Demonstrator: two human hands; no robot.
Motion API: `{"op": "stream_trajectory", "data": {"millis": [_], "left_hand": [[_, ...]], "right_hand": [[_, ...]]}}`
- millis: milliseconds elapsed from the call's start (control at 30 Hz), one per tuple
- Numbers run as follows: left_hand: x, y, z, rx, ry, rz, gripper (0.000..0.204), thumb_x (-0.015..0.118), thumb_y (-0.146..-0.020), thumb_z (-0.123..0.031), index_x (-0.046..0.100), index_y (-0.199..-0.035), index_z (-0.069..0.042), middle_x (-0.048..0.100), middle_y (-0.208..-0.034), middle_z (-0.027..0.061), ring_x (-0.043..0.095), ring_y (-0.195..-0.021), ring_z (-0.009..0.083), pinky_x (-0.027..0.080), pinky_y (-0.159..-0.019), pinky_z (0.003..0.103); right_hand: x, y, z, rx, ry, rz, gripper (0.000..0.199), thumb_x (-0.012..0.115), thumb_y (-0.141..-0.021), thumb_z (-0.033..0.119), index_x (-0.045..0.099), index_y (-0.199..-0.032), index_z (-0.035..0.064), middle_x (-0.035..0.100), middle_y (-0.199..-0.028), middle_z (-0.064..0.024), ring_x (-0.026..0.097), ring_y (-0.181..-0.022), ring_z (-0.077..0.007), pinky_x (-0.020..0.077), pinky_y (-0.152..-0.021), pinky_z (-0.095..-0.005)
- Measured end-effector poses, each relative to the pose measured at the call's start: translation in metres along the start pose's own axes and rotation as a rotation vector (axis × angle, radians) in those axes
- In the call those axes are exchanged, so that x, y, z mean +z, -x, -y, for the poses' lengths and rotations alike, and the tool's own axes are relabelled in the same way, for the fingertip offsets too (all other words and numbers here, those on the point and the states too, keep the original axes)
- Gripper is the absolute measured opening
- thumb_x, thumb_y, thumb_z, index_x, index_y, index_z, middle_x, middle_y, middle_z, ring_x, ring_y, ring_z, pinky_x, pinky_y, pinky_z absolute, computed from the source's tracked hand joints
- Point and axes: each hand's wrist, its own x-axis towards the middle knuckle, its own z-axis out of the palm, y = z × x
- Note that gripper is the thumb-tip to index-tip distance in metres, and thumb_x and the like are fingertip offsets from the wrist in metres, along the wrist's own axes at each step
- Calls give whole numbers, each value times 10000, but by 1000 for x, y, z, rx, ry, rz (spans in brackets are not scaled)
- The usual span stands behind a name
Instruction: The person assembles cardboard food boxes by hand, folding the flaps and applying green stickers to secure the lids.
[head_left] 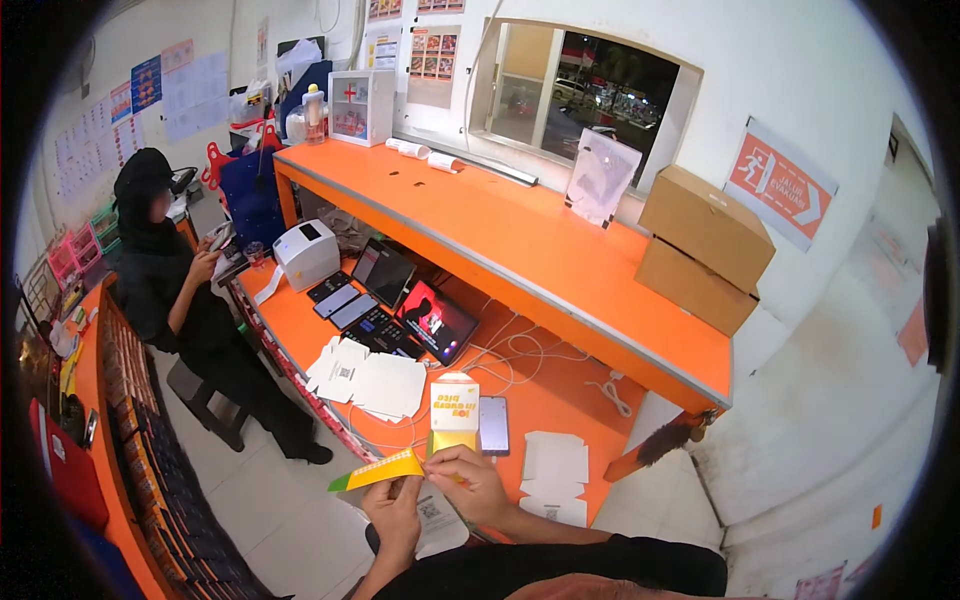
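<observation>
On the far left a seated person [175,290] in black looks at a phone. Nearer, the left hand [395,512] pinches a yellow-green carton flap [378,470] — the right hand [470,482] grips the same unfolded carton [454,410] at its base, over the orange desk [545,400] edge.

Two brown cardboard boxes [703,248] stack at the right of the frame. Two tablets [410,298] lean at centre, one white printer [306,253] left of them, and one phone [493,425] lies lower centre.

Yellow-green carton flap [378,470]; yellow-white carton [454,410]; orange desk [560,400]; brown boxes [703,245].
</observation>
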Motion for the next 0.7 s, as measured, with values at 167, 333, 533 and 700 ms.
{"op": "stream_trajectory", "data": {"millis": [167, 333, 533, 700], "left_hand": [[-13, -19, -10, 177, -200, 86, 151, 696, -837, 90, 666, -983, 65, 625, -974, 91, 647, -825, 139, 523, -741, 240], [-25, -44, -7, 155, -118, 85, 69, 641, -862, 103, 635, -915, 60, 605, -938, 101, 640, -829, 150, 521, -723, 245], [-48, -81, -17, 423, -278, 185, 102, 624, -849, 126, 634, -917, 51, 591, -889, 120, 620, -777, 188, 507, -684, 269], [-68, -115, -26, 476, -275, 207, 139, 632, -834, 136, 659, -930, 39, 601, -899, 124, 626, -794, 199, 513, -708, 283]], "right_hand": [[9, -16, -6, 16, -39, 49, 154, 654, -920, 34, 679, -1054, -39, 611, -1092, -108, 603, -1045, -209, 479, -917, -306], [19, -35, -9, 59, 14, 90, 152, 650, -922, 42, 695, -1051, -22, 609, -1088, -103, 599, -1034, -203, 471, -912, -299], [51, -58, -15, 43, 65, 73, 138, 649, -929, 47, 701, -1040, -16, 576, -1122, -97, 571, -1107, -217, 448, -982, -323], [85, -82, -18, 21, -15, 16, 129, 636, -939, 24, 690, -1048, -17, 544, -1191, -113, 537, -1230, -263, 422, -1074, -368]]}}
